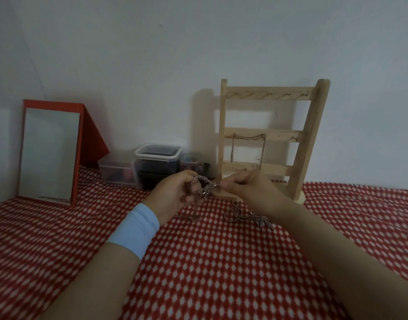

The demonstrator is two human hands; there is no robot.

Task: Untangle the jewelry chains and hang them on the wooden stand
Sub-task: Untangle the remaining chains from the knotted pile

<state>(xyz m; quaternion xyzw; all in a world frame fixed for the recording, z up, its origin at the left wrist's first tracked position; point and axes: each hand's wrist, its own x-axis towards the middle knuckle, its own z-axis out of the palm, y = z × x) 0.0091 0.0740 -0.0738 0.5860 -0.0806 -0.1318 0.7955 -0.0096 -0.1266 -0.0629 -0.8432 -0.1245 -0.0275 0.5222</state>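
Left hand (175, 195): raised, fingers curled, chain (204, 183) gripped in a bunch.
Right hand (247, 187): chain end pinched at fingertips.
Left wrist: covered by pale blue band (138, 227).
Forearms: extended forward, converged.

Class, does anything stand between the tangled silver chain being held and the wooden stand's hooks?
Nothing visible does. The tangled silver chain, held by the left hand and right hand, is before the pale wooden stand, whose top hooks are bare. A thin chain hangs on its middle rail.

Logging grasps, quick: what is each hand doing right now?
Left hand: grips the tangled silver chain bundle.
Right hand: pinches one end of that same bundle.
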